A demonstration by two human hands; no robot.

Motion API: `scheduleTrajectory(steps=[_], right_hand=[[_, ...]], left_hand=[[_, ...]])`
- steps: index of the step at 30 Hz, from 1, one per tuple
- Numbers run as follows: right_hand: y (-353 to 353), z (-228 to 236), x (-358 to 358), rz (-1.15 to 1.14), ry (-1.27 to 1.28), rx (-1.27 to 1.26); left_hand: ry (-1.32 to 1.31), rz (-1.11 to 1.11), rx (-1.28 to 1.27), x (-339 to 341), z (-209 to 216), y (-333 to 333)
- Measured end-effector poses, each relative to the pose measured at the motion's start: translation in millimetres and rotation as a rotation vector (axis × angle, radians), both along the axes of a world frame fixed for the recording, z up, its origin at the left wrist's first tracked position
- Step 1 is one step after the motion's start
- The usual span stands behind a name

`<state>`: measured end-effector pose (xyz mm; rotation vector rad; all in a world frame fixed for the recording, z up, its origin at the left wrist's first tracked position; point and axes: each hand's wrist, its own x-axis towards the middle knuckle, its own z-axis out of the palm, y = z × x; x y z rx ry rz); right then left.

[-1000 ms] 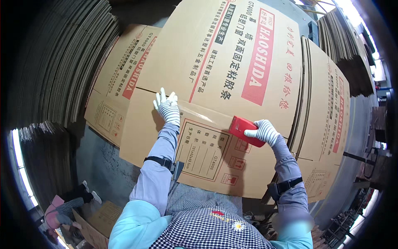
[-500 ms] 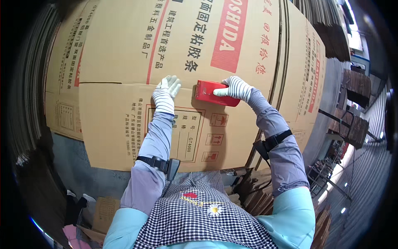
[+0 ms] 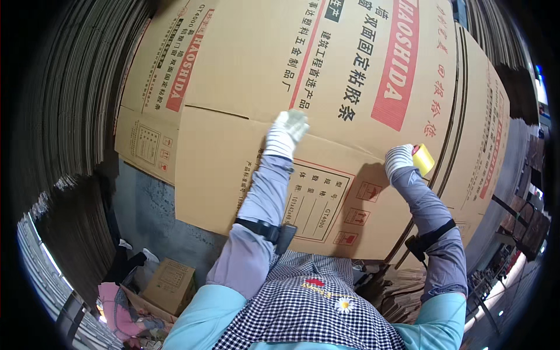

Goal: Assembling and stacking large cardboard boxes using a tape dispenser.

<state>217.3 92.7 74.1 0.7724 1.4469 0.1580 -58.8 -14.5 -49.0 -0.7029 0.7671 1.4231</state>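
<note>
A wide sheet of printed brown cardboard [image 3: 219,157] lies flat in front of me, with a slit at its left and a crease across it. My left hand [image 3: 287,133], in a white striped glove, is at that crease with its fingers stretched out, holding nothing. At the right side of the sheet, my right hand [image 3: 399,162] in a matching glove is closed round a block-shaped tool [image 3: 424,160]. Its yellow side and a bit of red show; the hand hides the rest. Whether the tool touches the cardboard I cannot tell.
Stacked cardboard sheets [image 3: 76,81] rise at the left, and another stack [image 3: 496,29] stands at the far right. Below left, a person in pink [image 3: 119,309] is beside a closed carton [image 3: 168,286]. More cardboard edges [image 3: 399,291] lie close to my right side.
My right hand has moved right and tipped the tool, so its yellow side shows instead of its red one. The view has shifted left. My left hand stays near the crease.
</note>
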Motion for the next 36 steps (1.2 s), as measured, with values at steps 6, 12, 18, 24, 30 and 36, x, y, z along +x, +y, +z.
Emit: scheduleTrajectory(steps=[6, 12, 18, 24, 30, 36], right_hand=[[-32.7, 57.3, 115.1, -0.497, 0.696, 0.574], [-178.4, 69.0, 200.1, -1.649, 1.349, 0.843], [-223.0, 7.6, 150.1, -1.957, 1.533, 0.694], [-248.4, 17.3, 176.2, -1.718, 1.728, 0.518], [-252.7, 16.9, 185.5, -1.356, 1.839, 0.425], [-254.2, 10.9, 186.6, -1.328, 1.937, 0.302]], left_hand=[[2.038, -0.042, -0.849, -177.9, -7.4, -29.5], [2.574, -1.326, 0.272, 83.4, 19.3, 34.6], [2.374, -1.665, 1.338, 193.6, -47.1, 47.9], [-0.202, -1.304, 0.876, 263.4, -35.7, -23.2], [-0.107, -1.107, 0.681, 239.9, 37.5, -76.9], [0.067, -1.150, 0.816, 230.0, 34.6, -68.6]])
